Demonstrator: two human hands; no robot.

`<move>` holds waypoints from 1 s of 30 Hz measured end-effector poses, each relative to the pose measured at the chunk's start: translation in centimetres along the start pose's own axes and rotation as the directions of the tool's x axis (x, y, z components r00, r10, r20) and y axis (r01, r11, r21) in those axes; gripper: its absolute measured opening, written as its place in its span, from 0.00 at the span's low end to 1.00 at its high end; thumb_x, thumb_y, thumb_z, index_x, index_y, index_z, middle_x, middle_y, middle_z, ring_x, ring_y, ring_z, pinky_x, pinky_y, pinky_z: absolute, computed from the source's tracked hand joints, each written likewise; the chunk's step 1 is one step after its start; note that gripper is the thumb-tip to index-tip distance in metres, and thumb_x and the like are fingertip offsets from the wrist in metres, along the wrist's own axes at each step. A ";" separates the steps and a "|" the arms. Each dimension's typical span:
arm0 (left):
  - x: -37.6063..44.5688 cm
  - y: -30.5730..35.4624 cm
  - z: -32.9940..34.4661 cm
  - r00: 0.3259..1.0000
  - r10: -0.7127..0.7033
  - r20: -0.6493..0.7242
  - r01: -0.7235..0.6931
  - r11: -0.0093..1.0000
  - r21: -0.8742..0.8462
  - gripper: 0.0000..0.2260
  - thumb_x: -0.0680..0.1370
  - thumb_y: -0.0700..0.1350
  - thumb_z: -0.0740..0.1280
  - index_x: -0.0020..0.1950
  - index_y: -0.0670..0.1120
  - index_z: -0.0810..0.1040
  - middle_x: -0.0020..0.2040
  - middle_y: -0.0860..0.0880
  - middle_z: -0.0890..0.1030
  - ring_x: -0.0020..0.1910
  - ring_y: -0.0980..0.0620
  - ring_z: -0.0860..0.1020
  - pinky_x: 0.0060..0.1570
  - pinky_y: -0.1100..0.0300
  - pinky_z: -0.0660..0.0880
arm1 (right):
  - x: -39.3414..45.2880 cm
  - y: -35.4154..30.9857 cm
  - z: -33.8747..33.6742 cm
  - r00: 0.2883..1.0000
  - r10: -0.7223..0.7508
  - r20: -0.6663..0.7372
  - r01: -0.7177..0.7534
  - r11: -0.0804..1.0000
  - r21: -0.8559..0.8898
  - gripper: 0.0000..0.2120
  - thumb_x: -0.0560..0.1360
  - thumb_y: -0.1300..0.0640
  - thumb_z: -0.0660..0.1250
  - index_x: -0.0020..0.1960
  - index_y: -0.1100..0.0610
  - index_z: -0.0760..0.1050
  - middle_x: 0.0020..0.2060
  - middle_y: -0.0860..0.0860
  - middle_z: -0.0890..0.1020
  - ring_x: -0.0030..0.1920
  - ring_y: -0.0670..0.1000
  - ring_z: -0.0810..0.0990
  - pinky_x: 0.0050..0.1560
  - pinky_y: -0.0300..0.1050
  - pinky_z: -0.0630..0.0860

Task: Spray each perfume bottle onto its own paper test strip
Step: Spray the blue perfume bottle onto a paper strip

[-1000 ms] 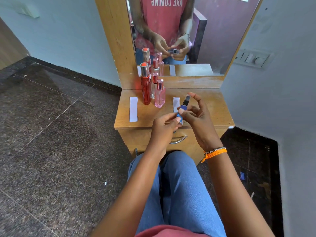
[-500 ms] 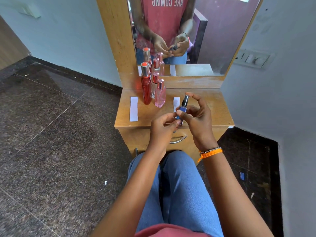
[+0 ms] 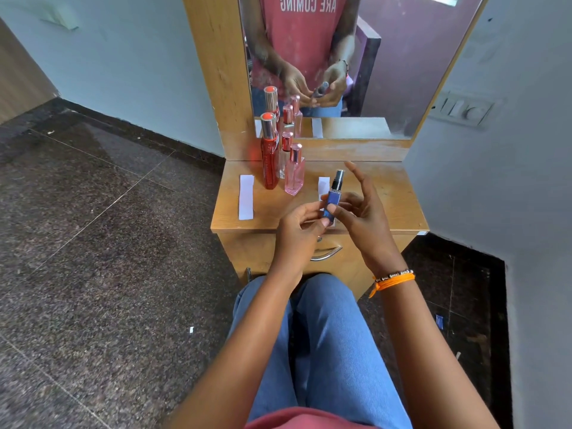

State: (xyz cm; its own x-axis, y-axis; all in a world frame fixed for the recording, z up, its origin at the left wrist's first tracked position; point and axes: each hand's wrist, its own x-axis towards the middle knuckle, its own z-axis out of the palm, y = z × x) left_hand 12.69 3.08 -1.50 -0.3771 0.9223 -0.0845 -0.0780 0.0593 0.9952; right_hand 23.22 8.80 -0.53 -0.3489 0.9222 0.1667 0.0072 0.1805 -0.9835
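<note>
A small blue perfume bottle (image 3: 333, 199) with a black spray top is held upright above the front of the wooden dressing table (image 3: 387, 193). My right hand (image 3: 362, 218) grips its body with thumb and lower fingers, the index finger raised straight. My left hand (image 3: 301, 226) pinches the bottle's base. A white paper strip (image 3: 323, 184) lies just behind the bottle, partly hidden. Another white strip (image 3: 246, 196) lies at the table's left. A tall red bottle (image 3: 269, 159), a pink bottle (image 3: 294, 176) and a slim clear bottle (image 3: 284, 156) stand at the back left.
A mirror (image 3: 402, 57) rises behind the table and reflects the bottles and hands. A drawer handle (image 3: 328, 253) sits under the table edge. Walls close in on the right, with a switch panel (image 3: 461, 111). My knees in blue jeans are below the table.
The blue bottle has turned more upright and risen slightly. My right index finger has lifted off the spray top and now points up.
</note>
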 end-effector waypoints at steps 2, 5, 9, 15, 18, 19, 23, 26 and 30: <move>0.1 0.0 -0.2 0.999 0.031 -0.020 -0.030 0.997 0.078 0.15 0.76 0.37 0.65 0.62 0.45 0.75 0.57 0.50 0.80 0.55 0.57 0.78 0.50 0.73 0.73 | 0.8 0.3 -0.1 0.998 -0.007 -0.063 0.004 0.999 -0.054 0.33 0.72 0.73 0.65 0.68 0.45 0.64 0.44 0.64 0.80 0.49 0.54 0.81 0.51 0.44 0.78; 0.4 0.0 -0.4 0.994 0.092 -0.057 -0.078 0.972 0.222 0.14 0.77 0.37 0.64 0.61 0.46 0.75 0.59 0.50 0.78 0.56 0.57 0.76 0.46 0.79 0.69 | 3.0 0.6 -0.2 0.992 -0.048 -0.118 0.031 0.990 -0.136 0.29 0.71 0.74 0.63 0.66 0.50 0.66 0.46 0.58 0.80 0.49 0.53 0.81 0.52 0.44 0.78; 0.8 -0.1 -0.8 0.991 0.120 -0.060 -0.099 0.954 0.281 0.12 0.76 0.35 0.62 0.56 0.45 0.78 0.55 0.48 0.80 0.52 0.56 0.76 0.45 0.80 0.69 | 6.2 1.2 0.1 0.992 -0.092 -0.092 0.067 0.968 -0.242 0.26 0.71 0.75 0.61 0.65 0.56 0.65 0.48 0.61 0.81 0.50 0.53 0.81 0.52 0.42 0.79; 1.3 -0.5 -1.2 0.990 0.132 -0.044 -0.113 0.950 0.290 0.11 0.76 0.34 0.62 0.53 0.46 0.79 0.54 0.49 0.80 0.51 0.58 0.77 0.48 0.79 0.69 | 7.8 2.6 0.6 0.995 -0.092 -0.036 0.076 0.942 -0.327 0.25 0.73 0.74 0.61 0.67 0.56 0.64 0.47 0.53 0.79 0.47 0.44 0.79 0.48 0.29 0.75; 1.5 -0.5 -1.3 0.990 0.129 -0.049 -0.110 0.952 0.286 0.11 0.76 0.35 0.62 0.52 0.47 0.79 0.54 0.50 0.81 0.53 0.58 0.77 0.48 0.79 0.69 | 7.9 3.3 0.7 0.996 -0.083 -0.022 0.070 0.939 -0.338 0.25 0.74 0.73 0.60 0.67 0.55 0.64 0.48 0.54 0.79 0.47 0.45 0.79 0.51 0.38 0.78; 1.6 -0.6 -1.3 0.991 0.128 -0.050 -0.108 0.952 0.287 0.10 0.77 0.35 0.62 0.52 0.47 0.79 0.54 0.50 0.81 0.53 0.57 0.77 0.48 0.79 0.69 | 7.9 3.4 0.8 0.996 -0.082 -0.024 0.069 0.939 -0.337 0.25 0.74 0.73 0.60 0.66 0.55 0.64 0.48 0.55 0.79 0.47 0.46 0.79 0.51 0.39 0.78; 1.8 -0.8 -1.4 0.992 0.115 -0.050 -0.095 0.951 0.295 0.10 0.77 0.35 0.62 0.54 0.44 0.79 0.54 0.49 0.81 0.54 0.56 0.77 0.48 0.78 0.69 | 8.0 3.6 0.9 0.997 -0.080 -0.024 0.066 0.930 -0.362 0.24 0.74 0.72 0.61 0.66 0.57 0.65 0.49 0.52 0.78 0.46 0.42 0.77 0.49 0.33 0.75; 1.7 -0.7 -1.3 0.993 0.111 -0.047 -0.092 0.948 0.304 0.10 0.77 0.35 0.62 0.53 0.45 0.79 0.54 0.49 0.81 0.54 0.56 0.77 0.49 0.77 0.70 | 8.0 3.6 0.7 0.996 -0.090 -0.020 0.076 0.927 -0.367 0.24 0.73 0.73 0.61 0.66 0.57 0.65 0.49 0.52 0.77 0.46 0.41 0.78 0.48 0.29 0.74; 1.4 -0.3 -1.4 0.988 0.145 -0.051 -0.123 0.942 0.313 0.10 0.77 0.35 0.62 0.52 0.45 0.79 0.53 0.49 0.81 0.52 0.57 0.78 0.48 0.77 0.70 | 6.8 3.1 0.8 0.976 -0.178 -0.126 0.122 0.924 -0.363 0.26 0.72 0.72 0.63 0.67 0.58 0.65 0.56 0.48 0.75 0.51 0.39 0.75 0.53 0.29 0.73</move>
State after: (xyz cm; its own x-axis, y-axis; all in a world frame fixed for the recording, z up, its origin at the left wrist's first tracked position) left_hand 10.88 3.82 -1.95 -0.4308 0.9005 0.0587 0.2614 0.0623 0.9632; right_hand 20.12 15.35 -2.48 -0.2234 0.9109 0.3470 0.3047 0.4034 -0.8628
